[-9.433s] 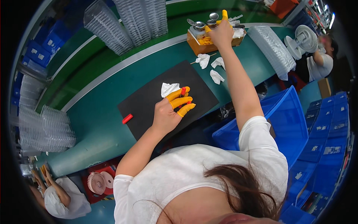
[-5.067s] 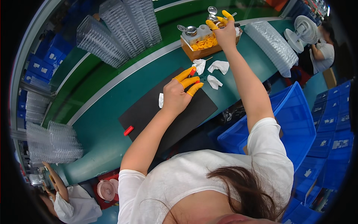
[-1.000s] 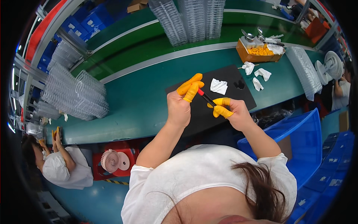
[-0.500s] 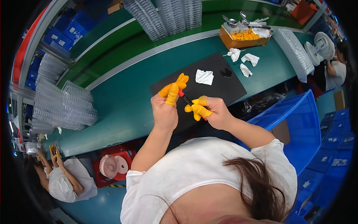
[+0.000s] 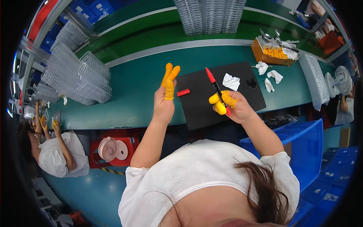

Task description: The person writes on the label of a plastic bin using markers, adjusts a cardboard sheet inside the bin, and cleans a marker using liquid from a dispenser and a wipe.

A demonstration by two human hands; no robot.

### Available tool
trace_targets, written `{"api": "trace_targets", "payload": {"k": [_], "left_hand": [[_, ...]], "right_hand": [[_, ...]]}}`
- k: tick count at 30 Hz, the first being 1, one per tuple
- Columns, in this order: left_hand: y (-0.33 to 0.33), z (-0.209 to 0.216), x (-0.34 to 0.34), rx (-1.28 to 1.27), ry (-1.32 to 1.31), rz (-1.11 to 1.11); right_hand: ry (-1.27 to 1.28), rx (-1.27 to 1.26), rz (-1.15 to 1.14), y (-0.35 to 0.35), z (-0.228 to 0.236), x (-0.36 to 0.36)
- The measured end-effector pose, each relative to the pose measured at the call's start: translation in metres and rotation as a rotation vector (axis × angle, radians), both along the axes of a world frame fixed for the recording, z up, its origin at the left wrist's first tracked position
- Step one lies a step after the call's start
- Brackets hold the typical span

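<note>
My right hand [image 5: 230,104], with yellow finger cots on its fingers, is closed round a black-and-red marker pen [image 5: 216,86]. The pen's uncapped red end points up and away from me. To its left, my left hand [image 5: 166,90] is raised with finger-cotted fingers stretched out and nothing in them. The red pen cap [image 5: 183,92] is just right of the left hand, at the left edge of a black mat [image 5: 202,113]. A crumpled white cloth [image 5: 231,81] lies on the mat beyond the pen, near a small glossy dark patch [image 5: 251,83].
At the back right, an orange-brown box [image 5: 261,53] holds yellow finger cots, with metal spoon-like tools on it. White scraps [image 5: 269,85] lie in front. Clear plastic trays [image 5: 75,75] are stacked at left; a blue bin [image 5: 302,147] stands at right. A co-worker [image 5: 56,151] sits at left.
My hands have moved apart, and the cap is off the pen. The left hand has let go and opened. My right hand has moved right with the pen, now tilted upright. The view has shifted.
</note>
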State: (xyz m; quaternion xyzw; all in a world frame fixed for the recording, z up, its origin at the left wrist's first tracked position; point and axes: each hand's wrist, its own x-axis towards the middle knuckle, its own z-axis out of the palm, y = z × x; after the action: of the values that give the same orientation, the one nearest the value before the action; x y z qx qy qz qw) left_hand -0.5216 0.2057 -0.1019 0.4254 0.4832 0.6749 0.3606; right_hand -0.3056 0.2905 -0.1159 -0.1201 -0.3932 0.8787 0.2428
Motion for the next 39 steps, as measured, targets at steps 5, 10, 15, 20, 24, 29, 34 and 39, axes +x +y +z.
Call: {"api": "trace_targets", "payload": {"k": [5,10,15,20,24,29,34,39], "left_hand": [[-0.016,-0.027,-0.017,-0.211,1.161,0.233],[-0.001,-0.045,-0.023,-0.334,1.334,0.185],[0.004,-0.044,-0.025,-0.137,1.294,0.159],[-0.004,-0.023,-0.018,-0.035,1.135,0.103],[-0.006,-0.018,-0.018,0.001,1.036,0.023],[-0.007,-0.005,-0.014,0.023,1.039,-0.007],[-0.001,0.003,-0.013,0.093,1.057,-0.159],[-0.008,0.017,-0.003,0.171,0.986,-0.289]], "right_hand": [[-0.153,0.133,0.007,0.000,-0.001,-0.005],[-0.540,0.475,-0.101,0.000,0.009,0.001],[-0.825,0.788,-0.259,-0.003,0.015,0.006],[-0.859,1.039,-0.305,-0.005,0.032,0.010],[-0.779,1.220,-0.329,-0.005,0.036,0.011],[-0.730,1.269,-0.315,-0.003,0.040,0.014],[-0.704,1.523,-0.237,0.001,0.047,0.019],[-0.570,1.493,-0.254,-0.006,0.040,0.013]]}}
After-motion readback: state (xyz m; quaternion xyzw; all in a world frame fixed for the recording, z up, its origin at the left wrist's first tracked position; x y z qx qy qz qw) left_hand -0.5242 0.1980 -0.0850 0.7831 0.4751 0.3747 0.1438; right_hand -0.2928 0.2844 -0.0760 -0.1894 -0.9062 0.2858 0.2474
